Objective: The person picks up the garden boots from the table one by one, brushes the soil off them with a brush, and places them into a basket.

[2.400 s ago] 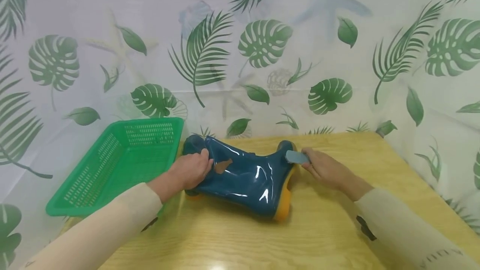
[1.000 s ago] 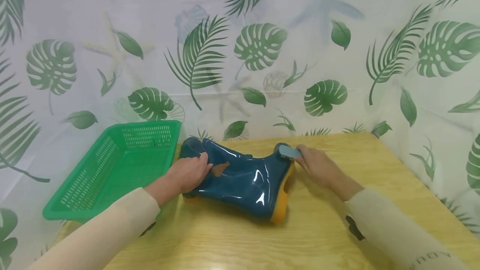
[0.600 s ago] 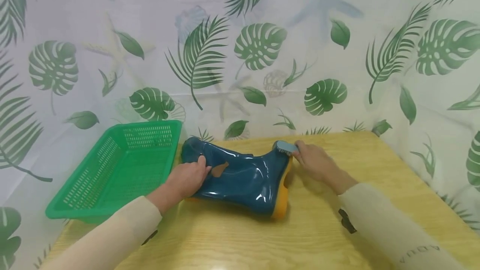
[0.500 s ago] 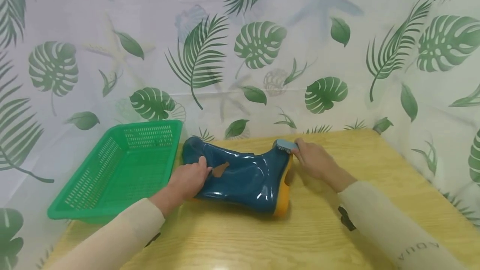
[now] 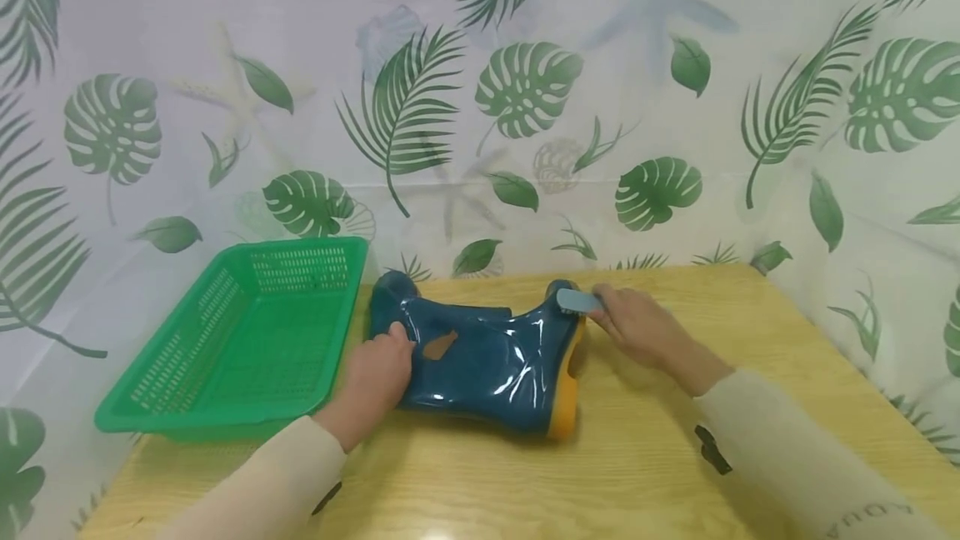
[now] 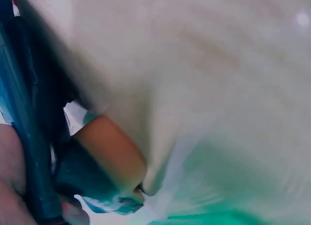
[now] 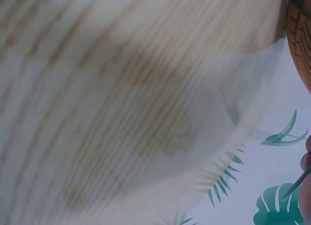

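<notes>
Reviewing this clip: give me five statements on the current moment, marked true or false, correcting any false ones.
1. The right hand holds a grey-blue brush. True.
2. The brush is at the top opening of the blue boot. False: it is at the toe end.
3. The boot's sole is yellow-orange. True.
4. The boot stands upright on the table. False: it lies on its side.
5. The left hand is inside the green basket. False: it grips the boot's shaft, to the right of the basket.

Right wrist view cuts off right hand [image 7: 304,200]; sleeve lettering [image 5: 873,515] blurred.
</notes>
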The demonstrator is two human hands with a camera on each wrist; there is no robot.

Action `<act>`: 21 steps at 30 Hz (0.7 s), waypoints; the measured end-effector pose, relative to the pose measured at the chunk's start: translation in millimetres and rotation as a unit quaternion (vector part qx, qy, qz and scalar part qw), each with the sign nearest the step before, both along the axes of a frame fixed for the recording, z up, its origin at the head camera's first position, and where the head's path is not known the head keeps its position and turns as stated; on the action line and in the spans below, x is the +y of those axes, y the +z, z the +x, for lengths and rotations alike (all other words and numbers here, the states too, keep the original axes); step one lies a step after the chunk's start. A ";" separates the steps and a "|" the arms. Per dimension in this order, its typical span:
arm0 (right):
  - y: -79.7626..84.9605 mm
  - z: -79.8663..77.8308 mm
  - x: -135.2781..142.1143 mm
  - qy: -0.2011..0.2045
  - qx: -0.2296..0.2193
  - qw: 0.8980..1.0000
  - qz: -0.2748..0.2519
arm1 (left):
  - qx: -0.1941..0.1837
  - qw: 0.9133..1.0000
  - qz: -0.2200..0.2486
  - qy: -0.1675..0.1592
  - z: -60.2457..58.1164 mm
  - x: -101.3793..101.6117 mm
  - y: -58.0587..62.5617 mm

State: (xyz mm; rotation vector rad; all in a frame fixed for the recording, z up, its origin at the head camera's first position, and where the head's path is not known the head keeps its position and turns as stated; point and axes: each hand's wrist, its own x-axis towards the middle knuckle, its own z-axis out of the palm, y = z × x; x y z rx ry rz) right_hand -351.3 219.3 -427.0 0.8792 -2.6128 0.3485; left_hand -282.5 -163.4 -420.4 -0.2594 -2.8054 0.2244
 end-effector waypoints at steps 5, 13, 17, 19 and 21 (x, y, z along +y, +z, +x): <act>-1.8 -4.1 1.1 -0.012 0.011 1.000 0.005 | 0.057 0.996 0.064 -0.022 -4.5 -7.4 -10.8; -4.8 -8.2 -4.9 -0.040 0.010 0.999 -0.007 | 0.102 0.993 0.014 -0.062 -6.3 -18.3 -18.6; -5.3 -7.4 -7.5 -0.056 0.005 0.998 -0.009 | 0.116 0.991 -0.003 -0.063 -5.3 -17.7 -21.1; -5.4 -6.3 -7.3 -0.064 0.002 0.998 -0.013 | 0.122 0.990 -0.004 -0.066 -5.2 -16.2 -22.4; -5.6 -4.3 -5.6 -0.067 0.002 0.998 -0.020 | 0.125 0.990 -0.002 -0.068 -4.5 -14.5 -23.7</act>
